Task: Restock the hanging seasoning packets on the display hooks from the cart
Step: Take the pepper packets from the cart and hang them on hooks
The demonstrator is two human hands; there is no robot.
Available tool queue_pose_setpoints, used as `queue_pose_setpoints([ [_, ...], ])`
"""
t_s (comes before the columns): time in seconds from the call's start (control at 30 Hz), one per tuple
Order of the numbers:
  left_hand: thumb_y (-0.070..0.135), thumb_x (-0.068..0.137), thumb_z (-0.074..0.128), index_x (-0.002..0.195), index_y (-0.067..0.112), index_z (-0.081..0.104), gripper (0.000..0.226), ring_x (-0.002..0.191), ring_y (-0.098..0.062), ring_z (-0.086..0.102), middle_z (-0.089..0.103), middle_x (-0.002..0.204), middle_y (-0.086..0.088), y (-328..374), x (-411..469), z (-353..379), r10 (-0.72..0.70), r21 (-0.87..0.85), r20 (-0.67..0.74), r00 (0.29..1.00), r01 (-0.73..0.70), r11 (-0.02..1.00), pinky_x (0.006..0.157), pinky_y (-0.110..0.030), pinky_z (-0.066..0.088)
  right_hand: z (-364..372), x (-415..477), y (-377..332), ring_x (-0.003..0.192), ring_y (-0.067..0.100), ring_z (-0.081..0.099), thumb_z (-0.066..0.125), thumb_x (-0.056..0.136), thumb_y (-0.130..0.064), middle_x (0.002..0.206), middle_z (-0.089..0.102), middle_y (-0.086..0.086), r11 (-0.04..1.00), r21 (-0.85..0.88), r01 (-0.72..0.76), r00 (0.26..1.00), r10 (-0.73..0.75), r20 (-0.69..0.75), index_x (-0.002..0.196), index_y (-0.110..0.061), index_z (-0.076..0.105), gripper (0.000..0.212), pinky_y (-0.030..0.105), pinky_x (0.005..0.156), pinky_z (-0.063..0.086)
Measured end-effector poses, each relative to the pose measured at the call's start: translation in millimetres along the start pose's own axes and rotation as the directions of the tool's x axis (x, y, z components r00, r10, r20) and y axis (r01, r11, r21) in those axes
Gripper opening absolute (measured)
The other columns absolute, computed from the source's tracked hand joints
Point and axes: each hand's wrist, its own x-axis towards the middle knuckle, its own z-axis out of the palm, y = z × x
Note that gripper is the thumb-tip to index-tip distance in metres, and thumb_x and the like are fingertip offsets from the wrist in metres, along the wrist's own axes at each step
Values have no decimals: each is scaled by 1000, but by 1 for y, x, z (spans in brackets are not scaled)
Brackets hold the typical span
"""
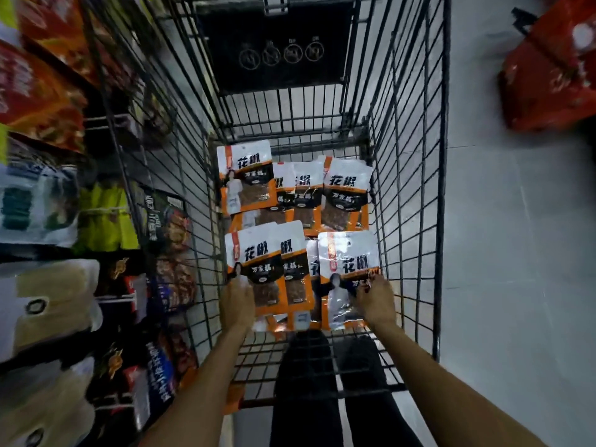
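Several white-and-orange seasoning packets lie on the floor of a black wire cart (409, 188), in a far row (346, 188) and a near row. My left hand (237, 300) rests on the lower left corner of the near-left packet (258, 256); its fingers are hidden against the packet. My right hand (375, 301) pinches the near-right packet (350, 256) at its right edge, fingers curled round it. Both forearms reach down into the cart from the near end.
Shelves with blurred bagged goods (48, 201) run down the left side, close to the cart's left wall. Red packages (554, 69) lie on the grey floor at the upper right. A black folded child seat panel (277, 43) closes the cart's far end.
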Motion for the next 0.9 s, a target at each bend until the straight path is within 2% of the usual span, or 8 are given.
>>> queue_pose_setpoints([
  [0.07, 18, 99, 44, 139, 5, 40, 41, 120, -35, 47, 49, 131, -22, -4, 6, 11, -20, 39, 2, 1000, 20, 999, 93, -42, 40, 10, 5, 2, 113, 34, 54, 56, 92, -15, 124, 55, 21, 998, -41, -50, 998, 51, 29, 121, 6, 50, 36, 43, 93, 48],
  [0.13, 21, 99, 45, 150, 15, 23, 55, 127, -34, 39, 39, 140, -20, -5, 8, 20, -25, 16, 8, 1000, 25, 1000, 99, -40, 36, 18, 5, 1, 125, 35, 44, 57, 92, -22, 135, 44, 22, 994, -59, -92, 995, 94, 33, 132, 4, 40, 51, 45, 102, 42],
  [0.23, 21, 98, 46, 150, 15, 22, 58, 124, -36, 40, 40, 134, -21, -4, 5, 30, -9, -21, -15, 1000, 9, 1000, 98, -38, 37, 29, 3, -3, 131, 34, 35, 58, 93, -30, 141, 36, 22, 987, -105, -118, 993, 120, 12, 139, 2, 31, 63, 43, 107, 35],
  [0.37, 24, 95, 54, 146, 15, 34, 55, 127, -31, 38, 39, 138, -16, 0, -3, 30, 63, -44, -2, 998, -63, 997, 100, -39, 39, 40, -1, -5, 129, 36, 36, 66, 87, -34, 138, 37, 22, 994, -66, -92, 995, 89, -39, 136, 2, 34, 68, 44, 105, 36],
  [0.53, 22, 83, 71, 144, 2, 29, 76, 134, -31, 34, 36, 145, -18, 4, 11, 24, -52, -198, 32, 998, 58, 979, 108, -41, 34, 40, 3, -2, 130, 38, 38, 72, 80, -39, 140, 39, 23, 985, -12, -171, 984, 170, -54, 140, 0, 26, 85, 47, 105, 37],
  [0.77, 18, 63, 87, 140, 9, 33, 94, 127, -34, 39, 41, 138, -17, 20, 9, 14, -152, -204, -118, 981, 126, 971, 99, -51, 41, 39, -2, -3, 127, 35, 42, 83, 69, -29, 133, 46, 21, 971, 42, -233, 953, 237, -186, 134, 0, 32, 87, 45, 104, 37],
  [0.83, 17, 58, 89, 138, 9, 37, 96, 126, -33, 42, 45, 136, -14, 27, 6, 10, -140, -250, -132, 981, 104, 963, 97, -49, 44, 38, -6, -3, 123, 33, 47, 85, 67, -25, 128, 52, 18, 966, 111, -234, 945, 252, -207, 129, -1, 41, 80, 44, 102, 37],
  [0.9, 16, 57, 89, 133, 6, 44, 89, 121, -33, 49, 51, 132, -14, 34, 5, 6, -149, -293, -124, 981, 107, 950, 93, -47, 48, 37, -9, -5, 111, 32, 57, 85, 66, -23, 117, 61, 16, 958, 193, -210, 948, 248, -200, 115, -2, 56, 61, 41, 95, 46],
])
